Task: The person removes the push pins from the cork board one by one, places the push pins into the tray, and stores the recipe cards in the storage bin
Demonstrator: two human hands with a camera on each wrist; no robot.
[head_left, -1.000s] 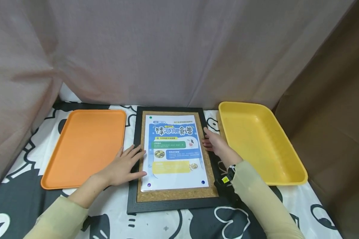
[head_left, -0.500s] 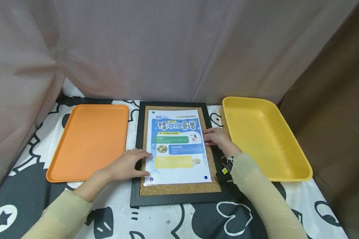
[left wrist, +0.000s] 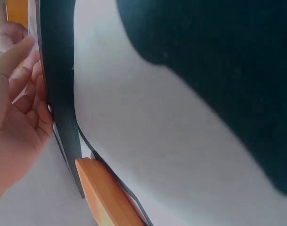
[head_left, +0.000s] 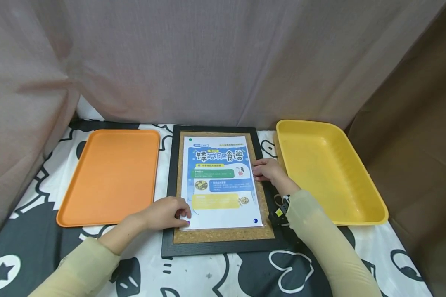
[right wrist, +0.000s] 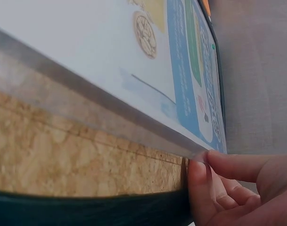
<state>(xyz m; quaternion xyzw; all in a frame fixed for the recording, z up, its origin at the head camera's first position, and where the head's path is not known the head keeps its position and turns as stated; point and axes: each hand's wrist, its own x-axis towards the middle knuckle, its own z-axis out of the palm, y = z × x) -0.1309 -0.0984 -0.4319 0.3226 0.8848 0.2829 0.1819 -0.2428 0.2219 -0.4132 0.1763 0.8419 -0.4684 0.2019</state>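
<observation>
A laminated poster (head_left: pixel 219 181) with blue, green and yellow blocks lies on a black-framed cork board (head_left: pixel 223 235). My right hand (head_left: pixel 269 171) is at the poster's right edge; in the right wrist view its thumb and index finger pinch the clear plastic margin, which stands off the cork. At the lower left corner, the left hand's (head_left: pixel 169 213) fingers bend down towards a purple pushpin (head_left: pixel 188 223), its thumb tip against it. Whether they grip the pin cannot be made out. A green pushpin (head_left: pixel 190 139) is at the top left, a blue pushpin (head_left: pixel 255 220) at the lower right.
An orange tray (head_left: pixel 111 177) lies left of the board. On the right stands a deeper yellow tray (head_left: pixel 327 177), close to the board's frame. Beneath everything spreads a black and white patterned cloth (head_left: pixel 193 276), with a grey curtain (head_left: pixel 208 62) behind.
The left hand has come down from flat, spread fingers at the board's left edge to bent fingers at the purple pin. The right hand has brought thumb and fingers together on the poster's edge.
</observation>
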